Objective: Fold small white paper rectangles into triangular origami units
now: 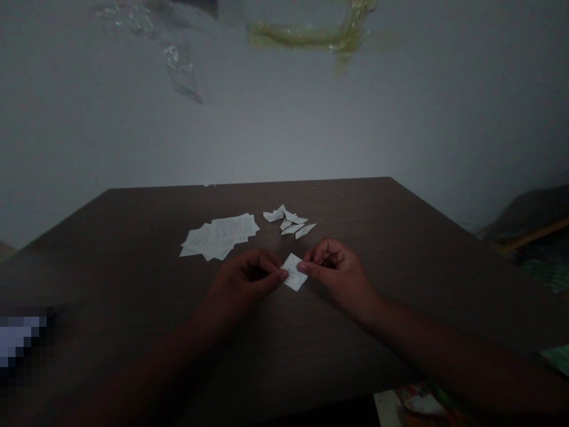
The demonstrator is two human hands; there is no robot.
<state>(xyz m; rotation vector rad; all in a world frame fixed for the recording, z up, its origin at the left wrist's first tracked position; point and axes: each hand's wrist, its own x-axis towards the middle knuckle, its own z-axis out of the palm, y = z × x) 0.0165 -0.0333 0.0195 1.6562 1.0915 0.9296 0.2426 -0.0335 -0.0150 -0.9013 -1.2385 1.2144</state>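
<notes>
A small folded piece of paper (295, 279), white and diamond-shaped with faint print, is held up between my two hands over the table. My left hand (244, 277) pinches its left corner between thumb and fingers. On the opposite side, my right hand (335, 265) grips the right corner, its thumb lying on the paper's face. Just beyond my hands lie several small folded paper shapes (293, 229) in a loose group. To their left is a spread stack of printed paper sheets (233, 228).
The dark wooden table (142, 231) meets a pale wall (288, 124) at its far edge. Yellowish tape (297, 37) and clear tape (180, 62) stick to the wall. A blurred-out pale object (20, 338) sits at the left edge. Colourful items (422, 400) show below the table's front right.
</notes>
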